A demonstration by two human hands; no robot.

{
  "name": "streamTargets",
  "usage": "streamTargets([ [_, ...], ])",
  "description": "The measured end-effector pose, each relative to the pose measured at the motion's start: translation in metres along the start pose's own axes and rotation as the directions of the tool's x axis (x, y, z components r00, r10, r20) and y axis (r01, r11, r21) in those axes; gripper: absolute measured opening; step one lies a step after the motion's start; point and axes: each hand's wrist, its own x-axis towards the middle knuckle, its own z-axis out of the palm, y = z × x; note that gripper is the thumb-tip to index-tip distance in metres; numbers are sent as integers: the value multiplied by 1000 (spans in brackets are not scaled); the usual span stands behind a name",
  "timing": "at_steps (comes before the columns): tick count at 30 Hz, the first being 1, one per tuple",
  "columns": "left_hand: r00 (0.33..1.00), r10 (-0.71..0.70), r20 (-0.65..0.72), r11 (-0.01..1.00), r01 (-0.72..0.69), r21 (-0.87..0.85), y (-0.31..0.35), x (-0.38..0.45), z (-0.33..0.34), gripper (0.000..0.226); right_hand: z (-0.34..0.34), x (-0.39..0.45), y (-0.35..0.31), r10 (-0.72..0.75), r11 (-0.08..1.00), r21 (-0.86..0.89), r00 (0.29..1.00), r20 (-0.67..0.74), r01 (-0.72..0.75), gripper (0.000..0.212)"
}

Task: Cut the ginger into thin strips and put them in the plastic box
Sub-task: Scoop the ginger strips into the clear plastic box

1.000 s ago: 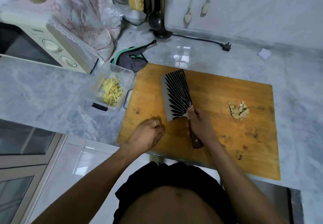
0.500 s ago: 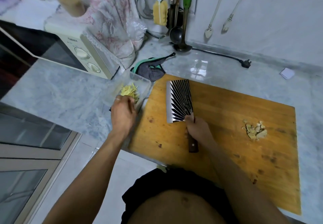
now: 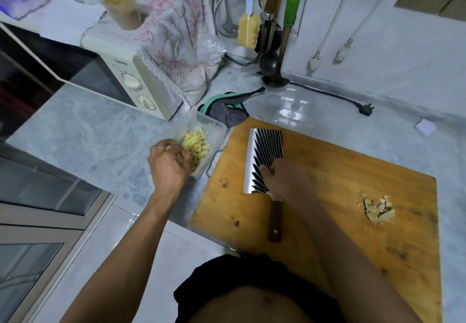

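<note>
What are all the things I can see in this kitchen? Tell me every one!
clear plastic box: one, on grey counter, left of board
yellow ginger strips: a pile, inside the box
wooden cutting board: one, brown, on counter
steel cleaver with brown handle: one, flat on board
ginger scraps: small pale heap, board's right
cream microwave: one, back left
black ladle: one, by wall
left hand: at the box, fingers on strips
right hand: on cleaver

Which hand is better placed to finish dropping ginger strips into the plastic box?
Left. The left hand is at the plastic box, fingers by the ginger strips. The right hand rests on the cleaver on the cutting board.
</note>
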Motion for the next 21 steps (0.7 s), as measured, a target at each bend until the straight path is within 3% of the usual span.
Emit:
streamTargets([
  [2,1000,4,15,999,-3,-34,-7,-1,-1,7,-5,2,-14,-57,997,49,998,10,56,38],
  [4,1000,-16,10,994,17,-111,-13,1,-4,32,-5,6,-34,-100,986,142,993,64,90,36],
  [6,994,-109,-29,961,98,-260,-14,3,-8,36,0,15,-53,-97,946,319,986,133,51,39],
  [9,941,-339,1,850,307,-428,-26,9,-14,25,12,36,-86,5,809,564,962,274,-165,49],
  [11,926,-379,11,834,346,-429,-39,13,-15,26,20,48,-106,70,691,646,920,385,-322,49],
  [17,919,-383,91,783,375,-496,-54,27,-17,19,35,69,-130,117,607,675,888,445,-419,22],
  [19,929,-346,132,795,365,-485,-54,25,-15,17,33,68,-135,81,603,708,911,403,-367,27],
  [21,914,-372,160,749,398,-530,-52,21,-14,15,32,68,-137,49,673,688,945,324,-271,28],
])
